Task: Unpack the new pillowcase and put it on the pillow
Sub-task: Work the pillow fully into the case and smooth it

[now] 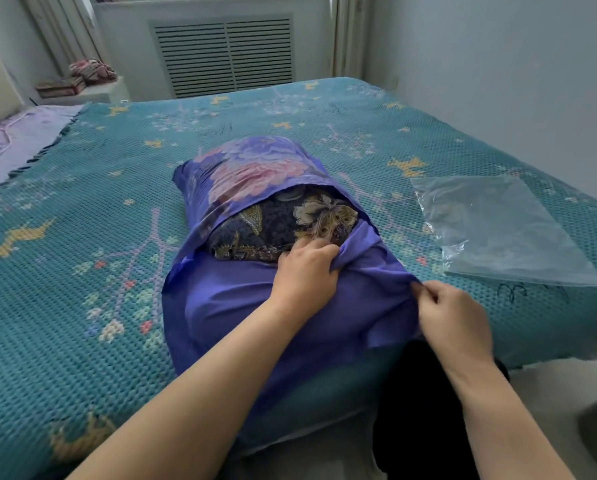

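A purple pillowcase point(241, 306) with pink flowers at its far end lies on the bed, partly drawn over a dark floral pillow point(283, 223). The pillow's near part shows through the case's open mouth. My left hand point(304, 275) rests at the mouth, fingers closed on a fold of the purple cloth against the pillow. My right hand point(453, 317) pinches the case's right edge between thumb and fingers. The empty clear plastic bag point(498, 230) lies flat to the right.
A teal patterned bedspread point(82, 237) covers the bed, its near edge just before me. A lilac sheet point(20, 140) lies at far left. A wall with a vent point(224, 53) stands behind, a wall point(515, 64) on the right.
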{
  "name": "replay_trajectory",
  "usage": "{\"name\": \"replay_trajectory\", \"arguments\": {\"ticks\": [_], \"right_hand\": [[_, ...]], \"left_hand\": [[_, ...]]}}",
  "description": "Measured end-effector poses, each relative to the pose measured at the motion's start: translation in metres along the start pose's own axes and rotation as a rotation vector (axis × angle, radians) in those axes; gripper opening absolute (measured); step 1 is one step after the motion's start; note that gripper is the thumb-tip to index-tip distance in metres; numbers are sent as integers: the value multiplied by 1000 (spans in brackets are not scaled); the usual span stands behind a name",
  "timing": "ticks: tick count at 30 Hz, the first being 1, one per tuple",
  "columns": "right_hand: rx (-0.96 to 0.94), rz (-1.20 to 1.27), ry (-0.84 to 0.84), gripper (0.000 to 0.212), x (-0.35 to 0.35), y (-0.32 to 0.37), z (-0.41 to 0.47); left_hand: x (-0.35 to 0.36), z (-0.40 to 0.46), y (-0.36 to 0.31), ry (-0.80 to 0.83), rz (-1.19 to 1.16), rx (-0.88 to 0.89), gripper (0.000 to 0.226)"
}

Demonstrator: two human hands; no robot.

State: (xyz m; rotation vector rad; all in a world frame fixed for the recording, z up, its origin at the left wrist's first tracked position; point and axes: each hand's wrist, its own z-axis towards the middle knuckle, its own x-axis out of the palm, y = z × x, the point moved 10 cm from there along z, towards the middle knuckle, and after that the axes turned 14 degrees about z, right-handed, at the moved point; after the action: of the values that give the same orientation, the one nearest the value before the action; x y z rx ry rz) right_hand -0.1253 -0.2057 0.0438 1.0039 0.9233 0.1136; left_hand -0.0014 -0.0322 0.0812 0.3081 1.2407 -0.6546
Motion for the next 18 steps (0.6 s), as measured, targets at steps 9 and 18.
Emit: {"name": "replay_trajectory", "arguments": {"ticks": [9,18], "right_hand": [[815,1557,300,27,96,-23,-23],[720,1775,291,11,97,-1,-6]], "left_hand": [[39,7,-11,200,-192,-17,29],[76,8,-16,496,-60,-9,49]]}}
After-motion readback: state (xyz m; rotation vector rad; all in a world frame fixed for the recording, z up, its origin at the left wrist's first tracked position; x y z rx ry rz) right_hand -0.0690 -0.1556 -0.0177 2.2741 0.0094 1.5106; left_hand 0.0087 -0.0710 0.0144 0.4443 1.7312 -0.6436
